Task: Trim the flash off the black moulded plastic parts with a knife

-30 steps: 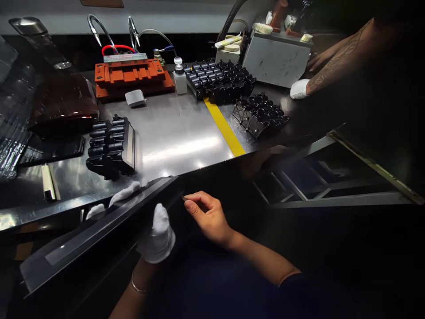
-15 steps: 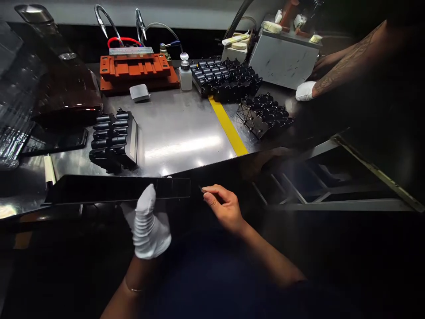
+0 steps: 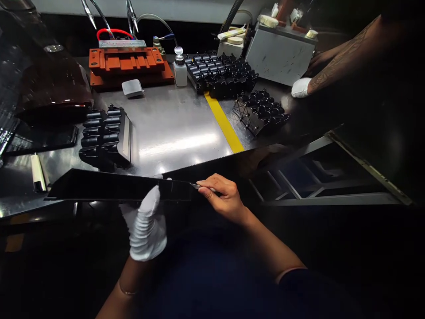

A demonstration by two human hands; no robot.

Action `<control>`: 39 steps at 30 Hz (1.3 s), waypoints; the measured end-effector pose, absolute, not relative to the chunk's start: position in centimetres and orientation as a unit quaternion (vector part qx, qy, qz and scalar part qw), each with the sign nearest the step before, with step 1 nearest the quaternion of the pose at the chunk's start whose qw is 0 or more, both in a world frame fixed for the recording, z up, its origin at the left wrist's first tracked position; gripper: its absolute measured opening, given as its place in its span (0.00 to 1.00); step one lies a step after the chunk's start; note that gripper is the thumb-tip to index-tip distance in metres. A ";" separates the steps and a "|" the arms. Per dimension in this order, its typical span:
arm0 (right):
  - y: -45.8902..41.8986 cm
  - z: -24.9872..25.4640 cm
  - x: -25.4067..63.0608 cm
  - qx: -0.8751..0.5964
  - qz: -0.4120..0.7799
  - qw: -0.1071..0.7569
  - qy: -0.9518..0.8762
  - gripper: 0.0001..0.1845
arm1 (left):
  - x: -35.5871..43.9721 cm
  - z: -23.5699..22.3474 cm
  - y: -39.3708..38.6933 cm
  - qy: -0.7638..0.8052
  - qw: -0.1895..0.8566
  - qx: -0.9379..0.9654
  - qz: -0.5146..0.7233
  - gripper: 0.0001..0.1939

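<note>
In my white-gloved left hand [image 3: 148, 228] is a long black panel [image 3: 106, 187], gripped near its right part with the thumb on the near face. The panel is raised in front of the bench's near edge, and its lower details are lost in the dark. My bare right hand [image 3: 226, 197] pinches a slim craft knife [image 3: 195, 186]. Its pointed blade is at the panel's right end; whether it touches the edge I cannot tell. Beyond the panel, a black ribbed moulded part [image 3: 106, 137] stands on the metal bench [image 3: 166, 119].
An orange fixture [image 3: 128, 66] and a white pump bottle [image 3: 180, 71] stand at the back. More black moulded parts [image 3: 222, 75] lie beside a yellow tape strip [image 3: 224, 124]. At right, a co-worker's arm with a white-gloved hand [image 3: 300, 87] rests near a grey box [image 3: 279, 55].
My right hand has turned, so the knife's blade now shows and meets the panel's right end. The panel has tilted a little, its right side lower. The whole view has shifted slightly.
</note>
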State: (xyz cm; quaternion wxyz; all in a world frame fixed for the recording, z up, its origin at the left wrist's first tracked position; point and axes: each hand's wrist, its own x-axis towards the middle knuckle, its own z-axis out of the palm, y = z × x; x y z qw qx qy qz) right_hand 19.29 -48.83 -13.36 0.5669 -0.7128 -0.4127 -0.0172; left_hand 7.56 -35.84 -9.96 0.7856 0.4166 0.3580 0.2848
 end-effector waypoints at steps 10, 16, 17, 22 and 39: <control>-50.7 -11.3 18.7 -0.684 0.102 0.545 -0.475 0.06 | 9.5 -10.7 -33.9 0.383 0.806 0.387 0.233 0.15; -50.4 -12.2 18.0 -0.673 0.101 0.530 -0.507 0.06 | 9.4 -11.8 -33.6 0.357 0.788 0.421 0.271 0.13; -50.3 -12.2 18.1 -0.670 0.098 0.525 -0.515 0.06 | 9.3 -11.7 -33.7 0.353 0.789 0.431 0.259 0.13; -49.8 -11.9 19.1 -0.661 0.083 0.513 -0.541 0.06 | 8.5 -10.4 -34.0 0.318 0.796 0.490 0.157 0.14; -48.9 -10.1 25.6 -0.689 0.034 0.486 -0.537 0.06 | 4.6 -10.0 -32.2 0.236 0.825 0.494 -0.138 0.19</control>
